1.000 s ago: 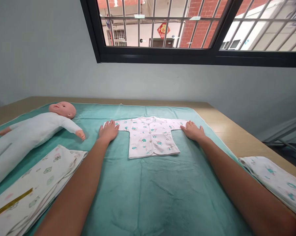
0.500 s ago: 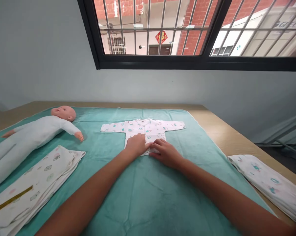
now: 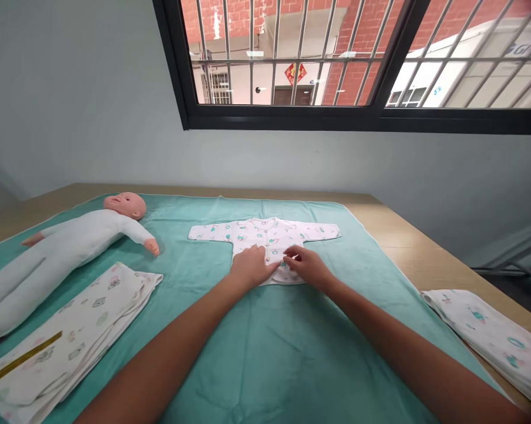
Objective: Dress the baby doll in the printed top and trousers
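A small white baby shirt [image 3: 265, 234] with a green print lies spread flat, sleeves out, on a teal towel [image 3: 265, 347]. My left hand [image 3: 251, 267] rests on the shirt's lower front, fingers curled at the button line. My right hand [image 3: 307, 266] sits beside it on the lower hem, its thumb and forefinger pinched on the shirt's fabric near a button. The two hands nearly touch.
A baby doll [image 3: 71, 241] in a white suit lies at the left on the towel. A folded printed cloth [image 3: 71, 330] with a yellow tape measure [image 3: 20, 360] lies at front left. Another folded cloth [image 3: 490, 335] sits on the wooden table [image 3: 407, 235] at right. A barred window [image 3: 336, 53] is ahead.
A second ago my hands pressed the two sleeve ends; they came together at the shirt's lower front. Since half a second ago they have shifted slightly up the button line.
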`<action>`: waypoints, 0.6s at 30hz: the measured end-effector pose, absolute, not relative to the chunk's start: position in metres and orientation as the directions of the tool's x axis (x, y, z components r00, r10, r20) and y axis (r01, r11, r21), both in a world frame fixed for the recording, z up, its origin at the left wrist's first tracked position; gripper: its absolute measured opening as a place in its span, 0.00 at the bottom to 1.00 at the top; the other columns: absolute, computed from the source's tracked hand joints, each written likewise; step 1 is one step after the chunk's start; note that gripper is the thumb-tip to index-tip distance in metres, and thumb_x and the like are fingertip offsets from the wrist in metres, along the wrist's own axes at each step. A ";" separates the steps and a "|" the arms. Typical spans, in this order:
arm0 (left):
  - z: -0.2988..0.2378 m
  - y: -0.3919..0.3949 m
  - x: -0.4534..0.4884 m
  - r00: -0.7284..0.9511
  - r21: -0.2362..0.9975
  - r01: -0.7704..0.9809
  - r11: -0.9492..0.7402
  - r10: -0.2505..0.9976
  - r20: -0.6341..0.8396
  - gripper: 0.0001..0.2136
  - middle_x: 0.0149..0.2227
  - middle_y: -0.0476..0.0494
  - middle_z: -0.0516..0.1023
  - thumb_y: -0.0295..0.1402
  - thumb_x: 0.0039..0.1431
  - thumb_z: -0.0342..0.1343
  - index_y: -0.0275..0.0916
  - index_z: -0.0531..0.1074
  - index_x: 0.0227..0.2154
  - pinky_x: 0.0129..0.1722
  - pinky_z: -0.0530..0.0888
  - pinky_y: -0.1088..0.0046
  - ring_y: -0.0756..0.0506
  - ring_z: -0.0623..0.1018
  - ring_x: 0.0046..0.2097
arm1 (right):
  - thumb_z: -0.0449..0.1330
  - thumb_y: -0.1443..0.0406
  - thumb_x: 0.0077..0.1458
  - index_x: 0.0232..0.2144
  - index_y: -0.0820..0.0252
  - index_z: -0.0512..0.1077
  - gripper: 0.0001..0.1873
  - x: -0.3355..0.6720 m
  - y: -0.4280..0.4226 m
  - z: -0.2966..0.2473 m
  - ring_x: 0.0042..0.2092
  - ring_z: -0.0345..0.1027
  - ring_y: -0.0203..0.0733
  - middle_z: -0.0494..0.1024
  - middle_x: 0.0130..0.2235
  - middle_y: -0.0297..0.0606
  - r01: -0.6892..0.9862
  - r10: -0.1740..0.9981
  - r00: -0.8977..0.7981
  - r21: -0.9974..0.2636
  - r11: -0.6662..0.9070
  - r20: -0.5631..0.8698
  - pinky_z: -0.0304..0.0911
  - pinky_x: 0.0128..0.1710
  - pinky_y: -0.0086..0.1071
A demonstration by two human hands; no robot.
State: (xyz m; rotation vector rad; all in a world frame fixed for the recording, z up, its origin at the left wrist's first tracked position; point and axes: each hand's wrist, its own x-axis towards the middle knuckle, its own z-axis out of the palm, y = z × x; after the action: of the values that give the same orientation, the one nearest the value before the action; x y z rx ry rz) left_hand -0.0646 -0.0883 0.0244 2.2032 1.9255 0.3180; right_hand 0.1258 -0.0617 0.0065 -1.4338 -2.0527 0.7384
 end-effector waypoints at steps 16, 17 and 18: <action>0.048 -0.070 -0.086 0.164 0.556 0.825 -0.100 0.984 -0.066 0.10 0.42 0.32 0.79 0.36 0.58 0.50 0.37 0.74 0.34 0.43 0.75 0.62 0.35 0.79 0.46 | 0.64 0.69 0.45 0.26 0.63 0.73 0.03 0.007 0.072 0.063 0.23 0.64 0.37 0.71 0.21 0.36 0.952 0.952 -0.168 -0.294 0.089 -0.257 0.57 0.23 0.30; 0.053 -0.067 -0.095 0.190 0.591 0.798 -0.117 0.980 -0.063 0.09 0.40 0.34 0.80 0.36 0.57 0.50 0.38 0.73 0.32 0.41 0.75 0.63 0.36 0.80 0.44 | 0.63 0.68 0.46 0.27 0.63 0.73 0.03 0.002 0.074 0.068 0.22 0.62 0.36 0.70 0.20 0.35 0.954 0.948 -0.177 -0.282 0.099 -0.264 0.56 0.22 0.30; 0.060 -0.063 -0.106 0.217 0.630 0.767 -0.125 0.974 -0.070 0.07 0.39 0.36 0.80 0.35 0.57 0.51 0.38 0.72 0.31 0.38 0.76 0.65 0.38 0.80 0.41 | 0.63 0.68 0.47 0.27 0.64 0.73 0.03 -0.003 0.076 0.074 0.21 0.60 0.35 0.70 0.20 0.35 0.956 0.945 -0.188 -0.270 0.114 -0.268 0.55 0.22 0.30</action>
State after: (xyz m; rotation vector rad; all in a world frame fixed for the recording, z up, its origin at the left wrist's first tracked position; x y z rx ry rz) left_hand -0.1062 -0.0634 0.0601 1.9483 1.6028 0.4921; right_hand -0.0027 0.0758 0.0743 -2.0198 -2.3655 0.6134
